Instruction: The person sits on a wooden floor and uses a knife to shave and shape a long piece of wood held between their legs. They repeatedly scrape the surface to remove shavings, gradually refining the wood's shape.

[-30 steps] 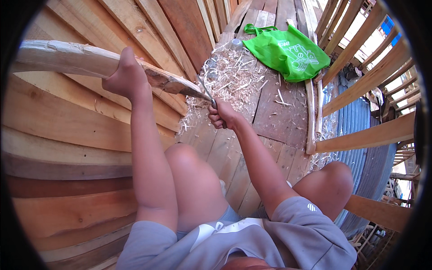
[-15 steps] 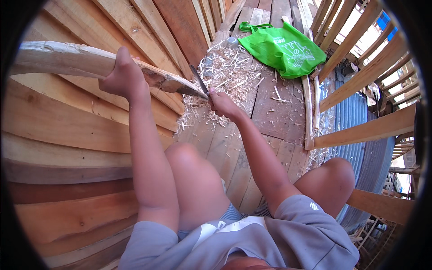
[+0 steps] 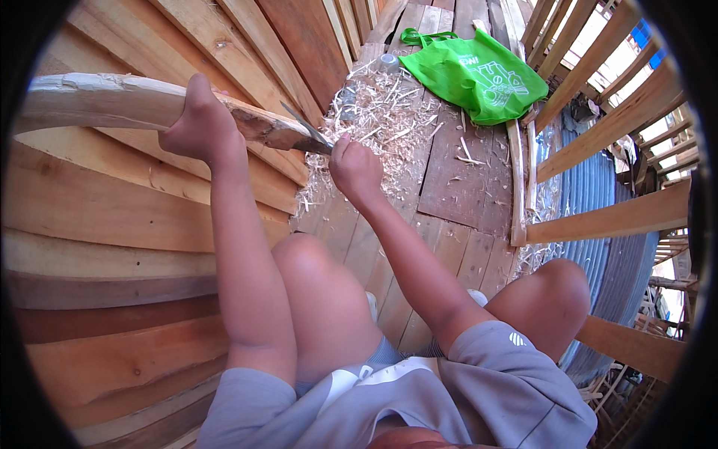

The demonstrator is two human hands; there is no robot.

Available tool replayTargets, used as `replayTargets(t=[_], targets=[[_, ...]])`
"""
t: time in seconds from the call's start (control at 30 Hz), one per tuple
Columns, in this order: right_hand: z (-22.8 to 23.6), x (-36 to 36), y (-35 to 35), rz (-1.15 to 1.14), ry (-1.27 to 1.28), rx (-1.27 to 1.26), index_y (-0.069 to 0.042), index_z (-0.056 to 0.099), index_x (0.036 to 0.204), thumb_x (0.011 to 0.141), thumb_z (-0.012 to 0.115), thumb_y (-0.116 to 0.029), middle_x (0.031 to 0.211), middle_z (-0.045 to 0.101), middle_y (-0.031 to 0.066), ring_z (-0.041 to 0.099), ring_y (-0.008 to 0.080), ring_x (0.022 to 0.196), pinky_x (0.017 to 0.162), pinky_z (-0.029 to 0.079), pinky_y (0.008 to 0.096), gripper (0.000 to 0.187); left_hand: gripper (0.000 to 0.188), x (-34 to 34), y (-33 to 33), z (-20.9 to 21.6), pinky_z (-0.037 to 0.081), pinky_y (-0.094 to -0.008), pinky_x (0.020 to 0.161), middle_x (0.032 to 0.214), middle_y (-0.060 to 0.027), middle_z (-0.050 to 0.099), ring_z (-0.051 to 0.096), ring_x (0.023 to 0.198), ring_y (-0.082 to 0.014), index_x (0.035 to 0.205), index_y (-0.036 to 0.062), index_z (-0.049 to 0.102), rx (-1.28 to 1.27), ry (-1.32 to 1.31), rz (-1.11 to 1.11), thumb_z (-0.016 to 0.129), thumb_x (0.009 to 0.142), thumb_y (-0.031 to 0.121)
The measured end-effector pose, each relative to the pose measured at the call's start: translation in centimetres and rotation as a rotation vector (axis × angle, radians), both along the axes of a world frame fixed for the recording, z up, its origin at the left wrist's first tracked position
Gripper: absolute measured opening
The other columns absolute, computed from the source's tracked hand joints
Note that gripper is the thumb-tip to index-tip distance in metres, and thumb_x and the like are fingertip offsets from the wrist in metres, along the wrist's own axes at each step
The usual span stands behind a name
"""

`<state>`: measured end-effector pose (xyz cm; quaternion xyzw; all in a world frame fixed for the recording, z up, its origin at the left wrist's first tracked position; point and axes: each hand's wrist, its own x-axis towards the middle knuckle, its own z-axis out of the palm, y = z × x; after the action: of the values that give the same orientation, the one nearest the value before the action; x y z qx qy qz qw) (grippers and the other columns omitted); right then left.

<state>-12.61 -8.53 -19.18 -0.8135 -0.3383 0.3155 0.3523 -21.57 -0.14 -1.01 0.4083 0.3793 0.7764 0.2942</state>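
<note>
A long pale piece of wood (image 3: 105, 101) stretches from the far left toward the middle, its narrower right end rough and dark in places. My left hand (image 3: 203, 123) is closed around it near mid-length. Beyond that end, my right hand (image 3: 356, 168) grips a knife (image 3: 305, 123), whose handle is mostly hidden by the fingers. The blade slants up and left from my fist, close above the wood's narrow end; whether it touches the wood I cannot tell. Curly wood shavings (image 3: 385, 123) lie heaped on the floor beyond both hands.
Stacked planks (image 3: 112, 191) form a wall close on my left. A green cloth bag (image 3: 479, 82) lies on the board floor (image 3: 456, 179) ahead, near a small clear container (image 3: 387, 63). Wooden slats (image 3: 613, 215) and corrugated sheets (image 3: 587, 187) line the right side.
My right hand has shifted a little left and turned, and the knife blade now leans further left, nearer the wood. My left hand keeps its hold, almost unmoved.
</note>
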Motion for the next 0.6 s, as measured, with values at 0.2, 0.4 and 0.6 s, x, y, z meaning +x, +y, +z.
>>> replayTargets(t=[0.2,0.4,0.6], targets=[[-2.2,1.5,0.4,0.101,-0.066,0.024,0.009,0.068,0.102,0.098,0.029,-0.036,0.107,0.065,0.0341,0.062,0.0506,0.102,0.093,0.046,0.0563,0.059,0.024,0.2,0.0,-0.2,0.05,-0.0326,0.05,0.074,-0.0124,0.057,0.055,0.055,-0.018,0.081,-0.0127,0.051,0.002,0.045,0.012,0.064,0.068,0.003],[-2.7,1.2,0.0,0.027,-0.054,-0.01,0.007,0.068,0.1,0.099,0.032,-0.031,0.102,0.068,0.0292,0.066,0.0462,0.096,0.087,0.05,0.0542,0.052,0.022,0.1,0.6,-0.5,0.05,-0.0328,0.053,0.075,-0.0136,0.059,0.058,0.058,-0.0194,0.08,-0.0121,0.052,0.004,0.052,-0.003,0.065,0.07,0.002],[-6.7,1.5,1.0,0.107,-0.156,-0.154,0.001,0.067,0.108,0.099,0.033,-0.028,0.105,0.069,0.0262,0.067,0.0418,0.101,0.09,0.05,0.0523,0.046,0.019,-0.2,1.4,-0.9,0.048,-0.0344,0.053,0.075,-0.0153,0.06,0.06,0.061,-0.0206,0.078,-0.0121,0.053,0.015,0.067,0.025,0.065,0.072,0.001]])
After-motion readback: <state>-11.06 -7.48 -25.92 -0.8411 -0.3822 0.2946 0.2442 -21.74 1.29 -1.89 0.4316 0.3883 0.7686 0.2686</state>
